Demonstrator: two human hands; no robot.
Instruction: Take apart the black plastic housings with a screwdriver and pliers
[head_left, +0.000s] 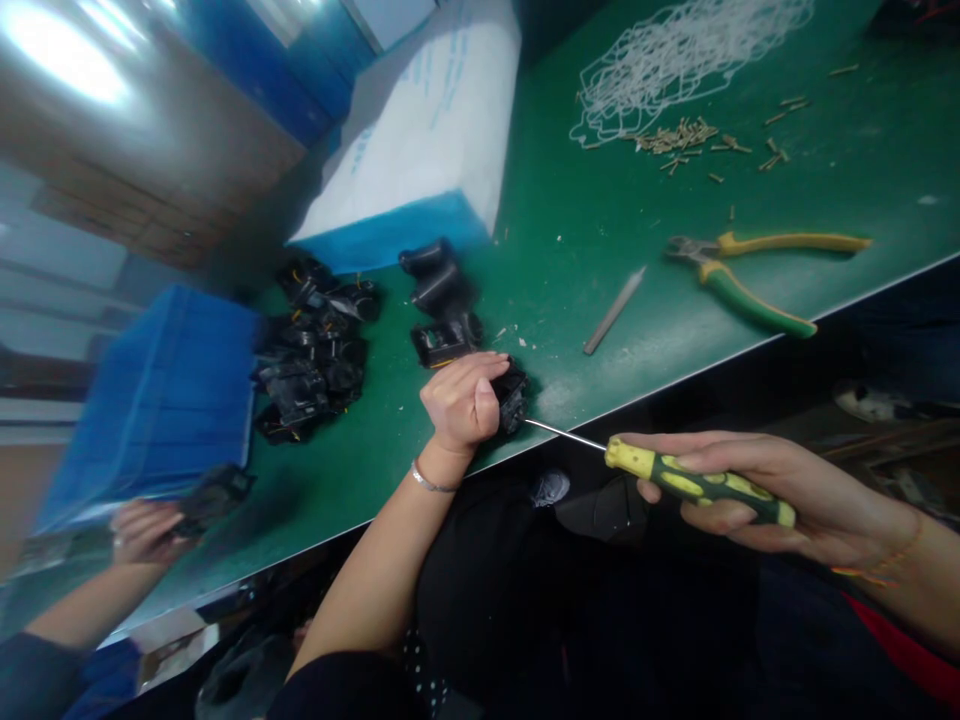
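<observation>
Nearest the viewer, the right hand (814, 485) is closed around the yellow-and-green handle of a screwdriver (697, 487), held just off the front edge of the worktop (600, 230). The thin steel shaft runs left and slightly upward, and its tip meets a black plastic part (513, 397). The left hand (461, 400), with a silver bracelet (429, 482) at the wrist, grips that part from above and holds it on the green surface just inside the front edge. The fingers cover most of it, so the exact spot where the tip enters cannot be made out.

At lower left, blurred, a co-worker's hand (139, 530) holds a second black part (215, 490) near the same edge.

Beyond the left hand, a short row of black parts (442, 300) stands just behind the held one. A loose heap of similar black parts (315, 350) lies to its left, beside a blue crate (165, 400). A white box (427, 130) with a blue side sits behind the row.

To the right, a slim grey metal rod (613, 311) lies alone on the green surface. The yellow-and-green pliers (757, 275) lie apart from it, handles spread and jaws pointing left.

Farther back, brass-coloured screws (679, 137) are scattered at the near edge of a tangle of white wire (675, 50).
</observation>
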